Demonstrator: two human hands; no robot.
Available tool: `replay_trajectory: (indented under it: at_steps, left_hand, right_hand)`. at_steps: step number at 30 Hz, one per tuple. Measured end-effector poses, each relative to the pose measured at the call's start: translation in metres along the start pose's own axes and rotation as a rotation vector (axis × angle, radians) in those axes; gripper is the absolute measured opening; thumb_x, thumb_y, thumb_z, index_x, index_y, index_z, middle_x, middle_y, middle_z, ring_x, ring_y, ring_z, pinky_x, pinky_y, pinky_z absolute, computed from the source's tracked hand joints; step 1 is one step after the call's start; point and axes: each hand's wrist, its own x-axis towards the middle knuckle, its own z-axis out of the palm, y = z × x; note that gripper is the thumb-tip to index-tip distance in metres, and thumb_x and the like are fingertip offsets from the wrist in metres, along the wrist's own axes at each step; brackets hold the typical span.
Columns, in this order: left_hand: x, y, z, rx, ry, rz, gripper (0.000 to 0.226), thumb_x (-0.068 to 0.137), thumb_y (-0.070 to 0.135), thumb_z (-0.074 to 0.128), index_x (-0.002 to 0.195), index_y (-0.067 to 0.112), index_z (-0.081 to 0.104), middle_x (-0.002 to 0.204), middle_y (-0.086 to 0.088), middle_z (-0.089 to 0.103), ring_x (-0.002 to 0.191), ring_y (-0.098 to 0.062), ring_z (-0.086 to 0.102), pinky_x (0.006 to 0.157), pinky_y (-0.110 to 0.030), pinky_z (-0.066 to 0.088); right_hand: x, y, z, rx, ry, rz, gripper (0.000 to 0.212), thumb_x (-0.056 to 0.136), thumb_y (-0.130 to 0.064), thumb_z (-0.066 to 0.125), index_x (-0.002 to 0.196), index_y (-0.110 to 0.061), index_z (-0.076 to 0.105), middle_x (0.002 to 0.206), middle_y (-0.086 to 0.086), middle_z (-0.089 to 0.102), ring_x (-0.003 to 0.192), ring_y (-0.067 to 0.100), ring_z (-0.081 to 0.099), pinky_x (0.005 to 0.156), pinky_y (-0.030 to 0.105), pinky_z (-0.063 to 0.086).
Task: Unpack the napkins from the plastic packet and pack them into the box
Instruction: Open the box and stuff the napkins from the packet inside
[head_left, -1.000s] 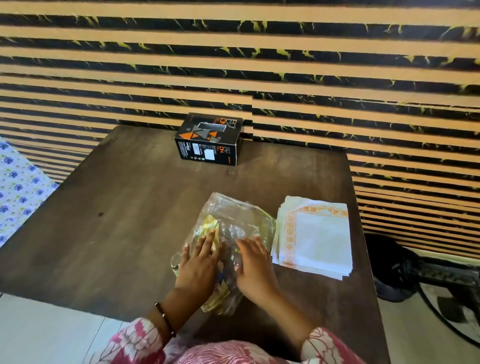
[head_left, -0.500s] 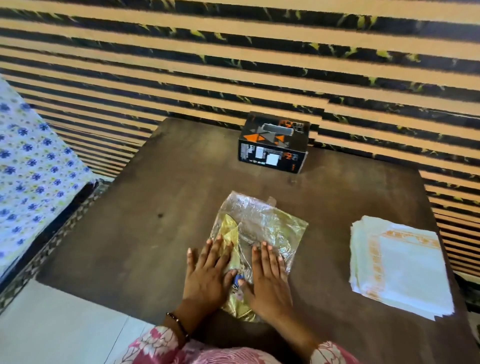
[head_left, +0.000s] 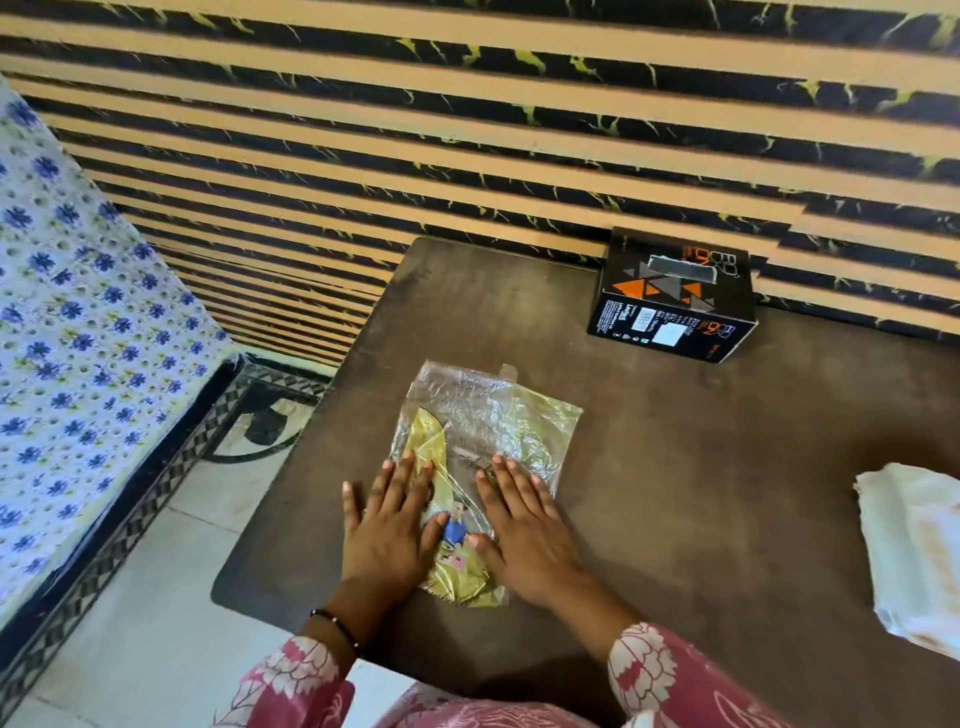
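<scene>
Two bare hands, the left hand (head_left: 387, 525) and the right hand (head_left: 524, 525), lie palm-down with fingers spread flat, gripping nothing, pressing one crinkled clear-and-gold plastic packet (head_left: 483, 431) onto a dark wooden table (head_left: 727, 493). The packet's long axis runs away from the person. Right, one stack of white napkins (head_left: 914, 551). Farthest, one black cardboard box (head_left: 675, 296) with orange triangles.

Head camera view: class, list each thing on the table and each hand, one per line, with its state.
Plastic packet: emptied, pressed flat on the table.
Napkins: stacked, out of the packet, partly out of frame.
Box: closed, by the wall.
Left hand: open, flat on packet.
Right hand: open, flat on packet.
</scene>
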Motion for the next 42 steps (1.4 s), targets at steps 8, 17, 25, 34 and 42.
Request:
replay_trajectory:
  at_steps: [8,17,25,34,42]
  left_hand:
    - [0.005,-0.035,-0.008,-0.024,-0.016,-0.003,0.070,0.083,0.067,0.002,0.146,0.036,0.010,0.158,0.006,0.009,0.143,-0.013,-0.004,0.113,-0.056,-0.010]
    - [0.025,-0.005,-0.042,0.014,-0.080,-0.061,0.085,0.075,0.061,0.007,0.140,0.012,0.033,0.148,-0.019,0.030,0.140,-0.040,0.020,0.111,-0.062,0.005]
    - [0.083,0.105,-0.062,-0.430,0.037,0.191,0.060,0.085,0.042,0.046,0.133,0.006,0.037,0.129,-0.015,0.042,0.120,-0.031,0.040,0.103,-0.039,0.034]
    - [0.196,0.205,-0.076,-0.830,-0.162,0.030,0.062,0.090,0.024,0.056,0.142,0.010,0.024,0.145,-0.011,0.033,0.132,-0.024,0.039,0.109,-0.035,0.032]
    - [0.229,0.233,-0.067,-0.713,-0.110,0.168,0.059,0.084,0.013,0.059,0.135,0.018,0.030,0.132,-0.002,0.044,0.123,-0.016,0.041,0.095,-0.021,0.030]
  right_hand:
    - [0.005,-0.014,0.002,0.002,-0.013,0.023,0.068,0.091,-0.059,0.015,0.144,-0.019,0.026,0.152,0.005,0.030,0.142,0.021,0.016,0.110,0.037,0.002]
    - [0.015,0.023,-0.040,0.302,0.225,-0.107,0.042,0.087,-0.038,0.037,0.117,-0.021,0.063,0.127,-0.001,0.062,0.133,0.020,0.040,0.114,0.045,0.025]
    - [0.002,0.120,-0.095,0.534,0.482,0.280,0.023,0.087,-0.006,0.054,0.101,-0.013,0.071,0.113,0.004,0.069,0.126,0.021,0.049,0.102,0.030,0.038]
    - [0.025,0.223,-0.145,0.968,0.583,0.888,0.043,0.092,-0.019,0.051,0.134,-0.018,0.047,0.127,0.010,0.060,0.105,0.025,0.058,0.083,0.029,0.041]
    - [0.057,0.262,-0.145,1.290,0.563,0.820,0.047,0.090,-0.013,0.054,0.136,-0.020,0.045,0.128,0.001,0.060,0.109,0.014,0.059,0.094,0.038,0.049]
